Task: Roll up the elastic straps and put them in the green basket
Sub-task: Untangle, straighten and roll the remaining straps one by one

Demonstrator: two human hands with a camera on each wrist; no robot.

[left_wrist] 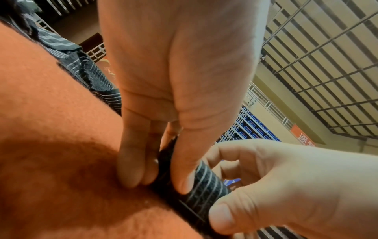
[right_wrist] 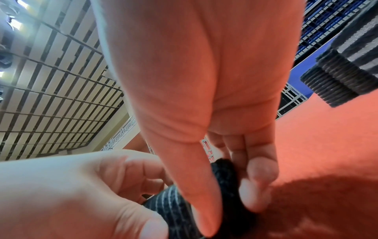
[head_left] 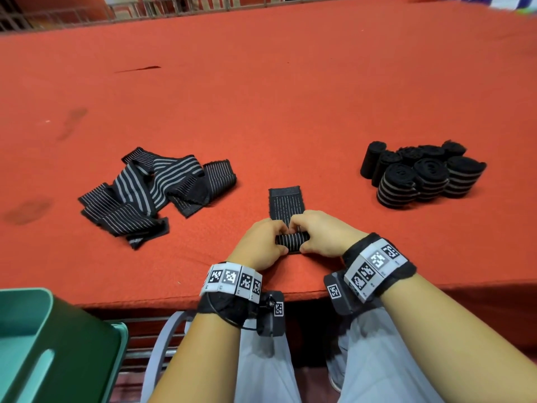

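Red felt-covered table [head_left: 290, 97] fills the head view, its near edge running just under both wrists, and the far half is bare cloth. Down at lower left, off the table's edge, sits the green plastic basket [head_left: 87, 338], dark outside and paler inside. Left of centre lies a loose heap of unrolled black elastic straps with grey stripes [head_left: 154, 193], criss-crossed at all angles. Over on the right, well apart from it, stands a tight cluster of rolled black straps [head_left: 421, 173], some on end, some on their sides.

Between the two piles, near the front edge, is the black pin-striped strap being rolled [head_left: 286, 203]. Its flat tail points straight away from the person, long axis front to back, while the rolled part [head_left: 291, 242] lies crosswise, left to right. The left hand [head_left: 258, 245] pinches the roll's left end, thumb on the near side and fingers curled over the top (the left wrist view shows fingertips [left_wrist: 131, 174] pressed into the felt beside it). The right hand [head_left: 325, 234] grips the other end the same way, thumb [right_wrist: 196, 186] across the roll and fingers tucked behind.
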